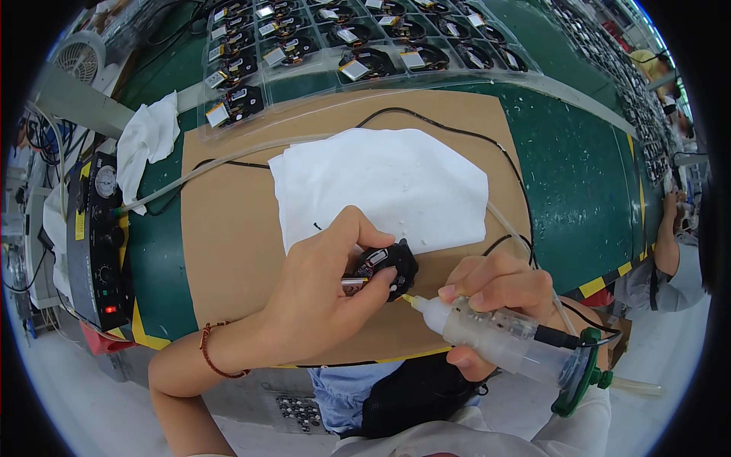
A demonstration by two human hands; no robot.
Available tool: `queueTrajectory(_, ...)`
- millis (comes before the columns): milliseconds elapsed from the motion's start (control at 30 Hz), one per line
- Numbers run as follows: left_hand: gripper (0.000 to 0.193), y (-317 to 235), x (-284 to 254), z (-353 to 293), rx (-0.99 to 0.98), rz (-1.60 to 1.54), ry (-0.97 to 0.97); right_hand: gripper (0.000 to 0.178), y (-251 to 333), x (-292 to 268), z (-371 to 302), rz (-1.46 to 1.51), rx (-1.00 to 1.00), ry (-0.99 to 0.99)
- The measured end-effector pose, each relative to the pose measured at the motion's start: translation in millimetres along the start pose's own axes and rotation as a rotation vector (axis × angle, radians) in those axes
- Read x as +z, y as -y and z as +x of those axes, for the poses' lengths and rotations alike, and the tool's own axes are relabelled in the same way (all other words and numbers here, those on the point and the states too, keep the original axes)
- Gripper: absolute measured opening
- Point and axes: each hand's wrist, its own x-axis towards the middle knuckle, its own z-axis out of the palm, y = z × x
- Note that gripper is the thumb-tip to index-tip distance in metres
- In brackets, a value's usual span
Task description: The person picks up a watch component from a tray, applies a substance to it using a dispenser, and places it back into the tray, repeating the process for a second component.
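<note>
My left hand (320, 286) grips a small round black electronic part (384, 266) with a circuit board and a silver cell showing, held just above the brown cardboard mat (228, 251). My right hand (499, 289) holds a clear glue syringe (495, 335) with a green end cap, a black cable and a clear hose. Its yellowish nozzle tip (411, 300) touches the lower right edge of the black part. A white cloth (381, 183) lies on the mat just beyond both hands.
Clear trays (343, 46) of several similar black parts line the far side of the green bench (579, 175). A black dispenser controller (99, 244) with a gauge stands at left beside a crumpled white cloth (148, 141). Another person's arm (670, 244) is at right.
</note>
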Motion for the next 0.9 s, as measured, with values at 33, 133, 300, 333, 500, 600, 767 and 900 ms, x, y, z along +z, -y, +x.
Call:
queueTrajectory(33,0.023,0.5,-0.1,0.0,0.009,0.001,-0.003,0.036,-0.1,2.0,-0.6,0.000,0.000,0.000)
queueTrajectory(133,0.023,-1.5,0.2,0.0,-0.028,-0.021,0.006,0.036,-1.5,8.9,-2.0,0.055,0.003,-0.131)
queueTrajectory(300,0.023,-1.7,-0.7,-0.5,-0.030,-0.013,0.006,0.036,-0.7,4.7,-0.8,0.062,0.011,-0.077)
queueTrajectory(333,0.023,-2.1,-0.7,-0.4,-0.046,-0.019,0.011,0.036,0.2,1.8,0.4,0.062,0.011,-0.077)
queueTrajectory(500,0.023,-2.4,0.1,0.2,-0.030,-0.018,0.008,0.036,0.6,-0.2,-0.1,0.018,0.038,-0.023)
queueTrajectory(600,0.023,-1.8,-0.9,-0.4,-0.035,-0.003,0.011,0.035,-1.8,-0.2,-2.2,0.046,0.014,-0.052)
queueTrajectory(767,0.023,1.5,0.7,-0.5,0.017,0.009,-0.003,0.037,-1.2,3.0,-2.7,0.088,0.008,-0.094)
queueTrajectory(900,0.022,0.5,0.9,-0.9,0.014,0.013,0.002,0.054,1.5,-7.8,3.4,-0.028,-0.085,0.040)
